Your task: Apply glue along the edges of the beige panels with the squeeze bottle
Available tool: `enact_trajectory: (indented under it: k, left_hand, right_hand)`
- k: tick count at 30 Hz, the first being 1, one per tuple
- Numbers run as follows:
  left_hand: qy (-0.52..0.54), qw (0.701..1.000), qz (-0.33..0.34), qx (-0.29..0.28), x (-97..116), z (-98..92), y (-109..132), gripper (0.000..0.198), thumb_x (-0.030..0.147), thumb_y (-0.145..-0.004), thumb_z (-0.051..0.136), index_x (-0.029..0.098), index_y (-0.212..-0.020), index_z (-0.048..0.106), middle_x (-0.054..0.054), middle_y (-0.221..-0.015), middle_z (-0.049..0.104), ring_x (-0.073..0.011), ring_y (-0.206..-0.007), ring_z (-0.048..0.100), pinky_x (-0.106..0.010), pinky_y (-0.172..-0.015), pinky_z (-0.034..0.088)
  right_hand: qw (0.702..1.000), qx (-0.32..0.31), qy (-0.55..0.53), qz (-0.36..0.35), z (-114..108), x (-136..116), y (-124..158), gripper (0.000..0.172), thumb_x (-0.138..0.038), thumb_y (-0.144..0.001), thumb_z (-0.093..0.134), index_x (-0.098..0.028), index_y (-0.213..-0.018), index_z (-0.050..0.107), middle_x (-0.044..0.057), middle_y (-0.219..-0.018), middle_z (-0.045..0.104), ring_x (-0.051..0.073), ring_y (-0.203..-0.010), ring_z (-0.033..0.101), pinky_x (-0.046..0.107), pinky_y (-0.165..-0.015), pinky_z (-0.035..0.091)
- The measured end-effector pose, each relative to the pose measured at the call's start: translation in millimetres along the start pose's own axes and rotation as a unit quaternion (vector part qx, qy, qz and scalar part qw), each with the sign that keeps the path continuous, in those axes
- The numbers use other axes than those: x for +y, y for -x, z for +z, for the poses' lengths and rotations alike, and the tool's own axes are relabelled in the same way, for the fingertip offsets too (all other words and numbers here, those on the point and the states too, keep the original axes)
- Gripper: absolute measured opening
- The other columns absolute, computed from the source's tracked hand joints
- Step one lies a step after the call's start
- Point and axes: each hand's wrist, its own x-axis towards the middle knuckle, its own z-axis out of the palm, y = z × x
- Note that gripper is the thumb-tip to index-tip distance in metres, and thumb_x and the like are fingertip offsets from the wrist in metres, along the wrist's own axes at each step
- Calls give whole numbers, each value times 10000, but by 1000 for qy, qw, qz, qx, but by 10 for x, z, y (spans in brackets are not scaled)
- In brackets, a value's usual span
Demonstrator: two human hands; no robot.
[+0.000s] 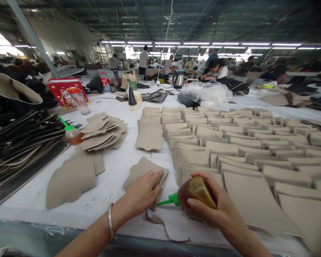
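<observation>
My right hand (214, 203) is wrapped round a squeeze bottle (195, 192) of amber liquid, tipped on its side. Its green nozzle points left, the tip at the near right edge of a beige leather-like piece (143, 171). My left hand (144, 189), a silver bangle on its wrist, holds that piece against the table with fingers bent over it; the thumb is mostly hidden. Along the piece's right edge a narrow flap shows a shiny strip. Left of it lie loose beige pieces (71, 178) and a fanned pile (106, 132).
Rows of folded beige pieces (230, 142) cover the table's right side. A second green-tipped bottle (73, 135) stands near dark stacked parts (23, 142) on the left. Farther back are a clear tumbler (80, 101), a black cone (131, 97), plastic wrap (205, 92), a kettle (178, 80) and several people.
</observation>
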Motion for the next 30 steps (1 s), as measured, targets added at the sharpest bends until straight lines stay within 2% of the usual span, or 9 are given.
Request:
enact_trajectory:
  k: [4,9,14,20,27,30]
  left_hand:
    - [-4,1000,-12,-1,15,-4,-8,463,242,-905,335,199,-1341,485,-93,-1054,613,-243,-1012,580,-394,-926,447]
    - [-4,1000,-7,1,13,6,-10,464,235,-900,340,189,-1337,488,-100,-1084,609,-246,-1039,571,-394,-941,440]
    - [-10,1000,-7,5,0,18,-10,467,244,-906,326,201,-1344,483,-86,-1005,610,-246,-970,584,-400,-898,455]
    - [-5,1000,-5,3,-2,7,-22,458,234,-899,341,197,-1330,493,-86,-1017,608,-236,-981,582,-384,-911,450]
    - [-8,1000,0,4,-18,12,-27,444,243,-903,342,202,-1315,503,-85,-1006,616,-237,-964,587,-383,-898,452]
    - [-7,1000,0,3,-15,9,-25,442,243,-903,338,201,-1310,506,-84,-997,615,-238,-963,585,-383,-896,450]
  right_hand:
    - [999,33,19,-10,-16,13,23,564,-486,-782,727,-224,-1201,455,-1,-1012,564,167,-867,562,195,-746,453]
    - [1000,-9,6,-27,-44,20,38,553,-464,-799,722,-232,-1216,444,-2,-1072,539,156,-891,554,185,-776,444]
    - [997,40,34,-52,-19,16,13,527,-448,-795,735,-237,-1198,469,-4,-1059,543,158,-894,551,184,-771,440]
    - [999,-10,-1,-42,4,28,53,530,-441,-805,726,-238,-1209,450,-4,-1071,539,154,-902,562,183,-791,442]
    - [988,83,97,-89,-83,62,-40,509,-451,-810,731,-267,-1207,470,-5,-1079,541,174,-925,554,229,-812,426]
    - [988,69,91,-100,-64,30,-20,498,-439,-816,731,-267,-1205,472,1,-1116,526,182,-962,547,236,-844,418]
